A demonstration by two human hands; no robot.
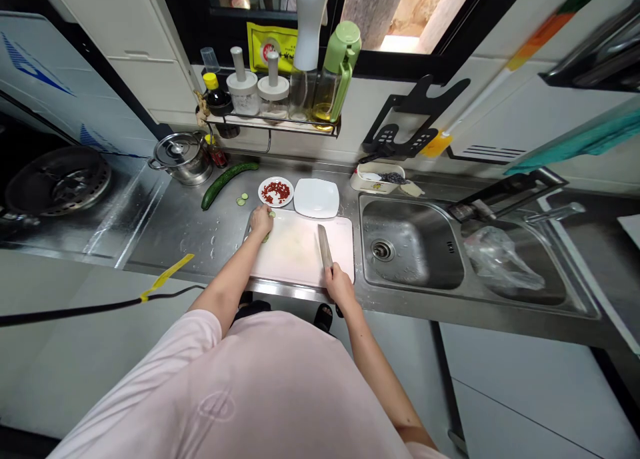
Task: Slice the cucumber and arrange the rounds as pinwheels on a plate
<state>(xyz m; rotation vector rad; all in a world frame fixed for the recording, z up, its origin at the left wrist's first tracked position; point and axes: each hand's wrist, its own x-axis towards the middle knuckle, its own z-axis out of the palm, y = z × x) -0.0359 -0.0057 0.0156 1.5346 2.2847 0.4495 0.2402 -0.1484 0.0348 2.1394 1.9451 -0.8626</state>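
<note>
On the upper left corner of the white cutting board [295, 259] is my left hand [260, 220], its fingers curled in. Green cucumber slices [271, 214] show at its fingertips, and more lie under its edge. My right hand [341, 287] grips the handle of a kitchen knife [325, 246], whose broad blade points away from me over the right part of the board. A small plate of chopped red pieces [276, 192] and a white square plate [317, 198] stand just behind the board. Left of them are a whole cucumber [227, 181] and a few loose slices [241, 200].
A steel sink [413, 246] adjoins the board on the right, with a plastic bag [500, 259] in the second basin. A lidded pot [183, 158] and a black wok [57, 182] stand left. Above hangs a rack [280, 122] with seasoning jars and an oil bottle [337, 72].
</note>
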